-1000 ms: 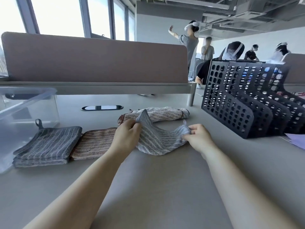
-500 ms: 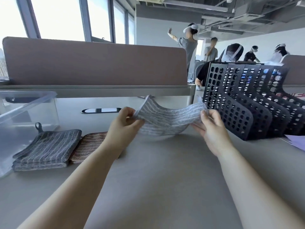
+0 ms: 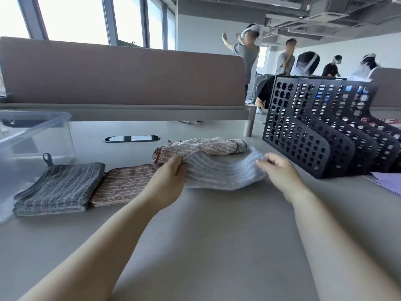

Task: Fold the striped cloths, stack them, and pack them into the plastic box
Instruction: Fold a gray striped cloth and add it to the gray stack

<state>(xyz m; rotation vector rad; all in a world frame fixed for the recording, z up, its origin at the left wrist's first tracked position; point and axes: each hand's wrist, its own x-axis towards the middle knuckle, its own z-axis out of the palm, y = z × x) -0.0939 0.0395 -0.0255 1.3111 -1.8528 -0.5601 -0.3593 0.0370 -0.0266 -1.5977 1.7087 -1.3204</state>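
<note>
A pale grey-blue striped cloth (image 3: 223,172) sags on the table between my hands. My left hand (image 3: 168,181) grips its left edge and my right hand (image 3: 280,170) pinches its right edge. Behind it lies an unfolded beige-red striped cloth (image 3: 204,146). To the left, a folded dark grey striped cloth (image 3: 60,187) with a hanging loop sits beside a folded brown striped cloth (image 3: 125,183). The clear plastic box (image 3: 32,137) stands at the far left, and nothing shows inside it.
A black perforated file rack (image 3: 321,129) stands at the right, with purple papers (image 3: 388,181) in front of it. A brown desk divider (image 3: 121,74) runs along the back, a cable port (image 3: 132,138) before it. Several people stand or sit beyond.
The pale cloth was lifted and stretched in the air half a second ago; both hands have since lowered it back onto the table, still holding its two ends.
</note>
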